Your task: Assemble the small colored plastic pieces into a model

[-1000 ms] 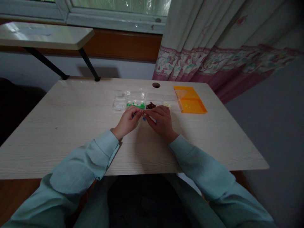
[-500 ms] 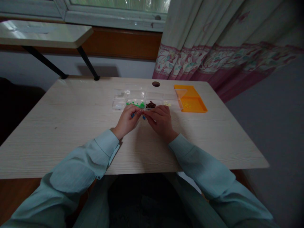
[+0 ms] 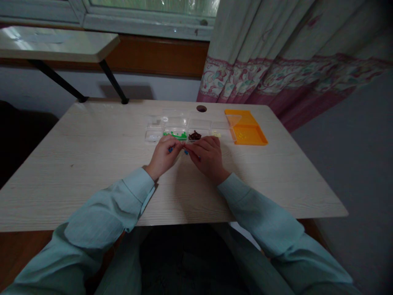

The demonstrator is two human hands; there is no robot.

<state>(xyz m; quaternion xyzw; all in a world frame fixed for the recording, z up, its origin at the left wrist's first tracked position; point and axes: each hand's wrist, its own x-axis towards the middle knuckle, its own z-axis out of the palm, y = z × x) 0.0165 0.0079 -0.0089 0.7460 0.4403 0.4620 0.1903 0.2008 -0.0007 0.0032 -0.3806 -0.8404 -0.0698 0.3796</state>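
My left hand [image 3: 162, 155] and my right hand [image 3: 207, 155] meet fingertip to fingertip over the middle of the pale wooden table [image 3: 92, 164]. Both are pinched shut. Small blue beads [image 3: 186, 152] show between and just under the fingers; the left pinch has a blue bit at its tips. Whether a thread runs between the hands is too fine to see. Just beyond the fingers lies a clear compartment box [image 3: 172, 125] with green beads [image 3: 175, 134], dark brown beads [image 3: 194, 135] and pale yellow beads [image 3: 216, 134].
An orange tray [image 3: 247, 133] with a clear lid piece lies to the right of the box. A round cable hole [image 3: 202, 108] is near the table's far edge. A second desk [image 3: 55, 43] stands behind, and a patterned curtain [image 3: 276, 61] hangs at the right.
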